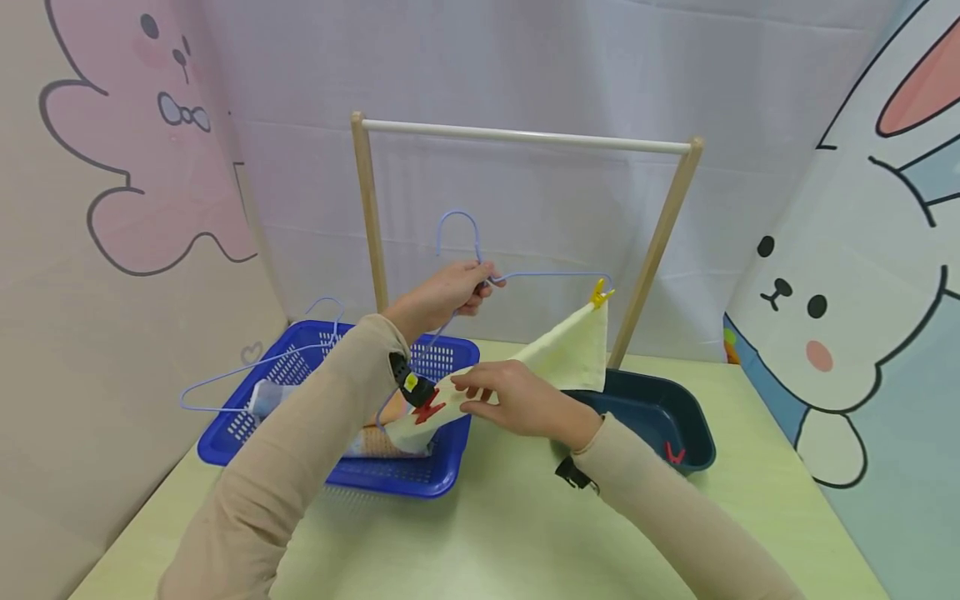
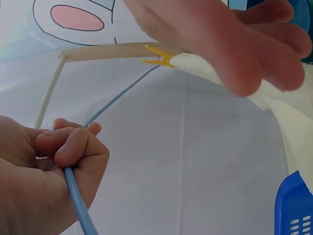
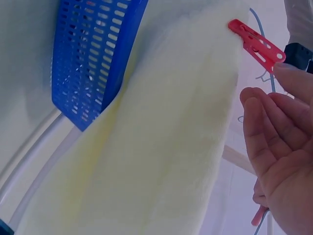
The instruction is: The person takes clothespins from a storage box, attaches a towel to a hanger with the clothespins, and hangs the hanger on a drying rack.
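Left hand (image 1: 450, 292): fingers curled round a thin light-blue wire hanger (image 1: 558, 273) just below the hook, likely for steadying it hook-up. Right hand (image 1: 517, 398): fingers relaxed, palm bare, beside a red plastic clothespin (image 1: 429, 408) on the edge of a pale-yellow cloth (image 1: 570, 354); contact unclear. Yellow plastic clothespin (image 1: 600, 294) at the hanger's right corner, presumably against cloth slipping. Cloth's left end above a blue perforated plastic basket (image 1: 405, 483). Behind: wooden-legged rack with white rod (image 1: 525, 134).
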`<state>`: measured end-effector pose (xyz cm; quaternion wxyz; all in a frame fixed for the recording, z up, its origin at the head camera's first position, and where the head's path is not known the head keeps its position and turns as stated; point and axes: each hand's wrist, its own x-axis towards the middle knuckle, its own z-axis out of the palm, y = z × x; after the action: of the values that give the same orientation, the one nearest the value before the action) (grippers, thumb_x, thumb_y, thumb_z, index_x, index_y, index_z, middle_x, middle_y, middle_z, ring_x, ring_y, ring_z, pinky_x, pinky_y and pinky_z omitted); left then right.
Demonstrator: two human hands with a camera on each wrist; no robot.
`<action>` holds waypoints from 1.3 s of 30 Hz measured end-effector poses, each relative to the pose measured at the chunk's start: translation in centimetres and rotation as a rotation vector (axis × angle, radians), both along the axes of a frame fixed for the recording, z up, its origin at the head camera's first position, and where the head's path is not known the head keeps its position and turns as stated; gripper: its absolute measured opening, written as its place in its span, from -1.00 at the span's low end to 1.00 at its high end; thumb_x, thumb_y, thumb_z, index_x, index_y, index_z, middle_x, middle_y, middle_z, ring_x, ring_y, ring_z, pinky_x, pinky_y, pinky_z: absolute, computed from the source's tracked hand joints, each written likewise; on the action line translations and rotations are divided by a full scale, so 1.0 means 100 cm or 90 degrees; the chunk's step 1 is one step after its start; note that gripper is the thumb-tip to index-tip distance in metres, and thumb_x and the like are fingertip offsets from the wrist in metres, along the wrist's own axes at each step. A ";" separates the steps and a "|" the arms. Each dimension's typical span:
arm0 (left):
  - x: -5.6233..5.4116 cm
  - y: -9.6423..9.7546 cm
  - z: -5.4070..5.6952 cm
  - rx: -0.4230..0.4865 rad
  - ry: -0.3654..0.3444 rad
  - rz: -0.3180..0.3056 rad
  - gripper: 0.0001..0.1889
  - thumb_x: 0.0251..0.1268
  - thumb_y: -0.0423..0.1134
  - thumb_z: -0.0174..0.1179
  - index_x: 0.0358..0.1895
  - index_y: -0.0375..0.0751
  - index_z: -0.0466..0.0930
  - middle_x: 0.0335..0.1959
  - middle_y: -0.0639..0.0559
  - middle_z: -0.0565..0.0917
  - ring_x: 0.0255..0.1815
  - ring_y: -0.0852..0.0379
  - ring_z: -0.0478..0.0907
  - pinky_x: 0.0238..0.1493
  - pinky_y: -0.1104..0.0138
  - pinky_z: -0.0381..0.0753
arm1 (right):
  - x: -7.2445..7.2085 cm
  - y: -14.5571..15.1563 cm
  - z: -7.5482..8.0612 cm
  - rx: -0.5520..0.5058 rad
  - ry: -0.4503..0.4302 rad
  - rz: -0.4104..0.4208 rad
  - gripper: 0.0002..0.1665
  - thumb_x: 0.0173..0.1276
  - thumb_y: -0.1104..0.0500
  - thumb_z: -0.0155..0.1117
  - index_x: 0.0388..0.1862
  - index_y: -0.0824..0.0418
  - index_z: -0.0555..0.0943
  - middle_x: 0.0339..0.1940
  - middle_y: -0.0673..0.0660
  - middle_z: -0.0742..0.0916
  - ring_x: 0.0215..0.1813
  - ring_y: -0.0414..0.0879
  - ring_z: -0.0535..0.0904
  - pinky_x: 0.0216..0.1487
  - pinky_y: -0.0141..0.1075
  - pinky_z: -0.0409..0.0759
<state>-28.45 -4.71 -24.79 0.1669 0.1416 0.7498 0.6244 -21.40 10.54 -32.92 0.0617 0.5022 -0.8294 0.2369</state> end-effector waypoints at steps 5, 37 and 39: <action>0.002 -0.002 0.002 -0.026 0.013 0.001 -0.59 0.57 -0.09 -0.29 0.01 -0.33 0.45 -0.55 0.05 0.30 -0.73 0.23 0.00 -0.59 0.42 0.10 | -0.003 0.012 0.001 0.014 0.006 -0.012 -0.68 0.31 0.22 0.29 0.01 0.31 0.62 -0.14 0.10 0.70 -0.16 -0.15 0.60 -0.18 -0.37 0.57; 0.016 0.003 0.002 -0.272 0.256 0.029 -0.56 0.56 -0.08 -0.25 -0.41 -0.22 0.51 -0.09 0.00 0.63 -0.59 0.15 0.15 -0.48 0.34 0.20 | -0.021 0.092 0.038 -0.128 0.252 -0.191 -0.80 0.13 0.39 0.38 -0.22 0.32 0.64 -0.22 0.21 0.64 -0.14 0.11 0.53 -0.11 -0.05 0.50; 0.016 0.003 0.001 -0.278 0.274 0.024 -0.55 0.56 -0.10 -0.25 -0.44 -0.25 0.49 -0.08 -0.01 0.63 -0.63 0.16 0.15 -0.51 0.36 0.21 | -0.022 0.095 0.038 -0.133 0.249 -0.217 -0.79 0.15 0.39 0.37 -0.20 0.34 0.63 -0.19 0.24 0.62 -0.12 0.15 0.50 -0.10 -0.03 0.47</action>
<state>-26.85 -4.42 -24.68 0.0187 0.2174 0.8870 0.4069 -23.64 20.02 -29.11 0.3115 0.3822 -0.8453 0.2058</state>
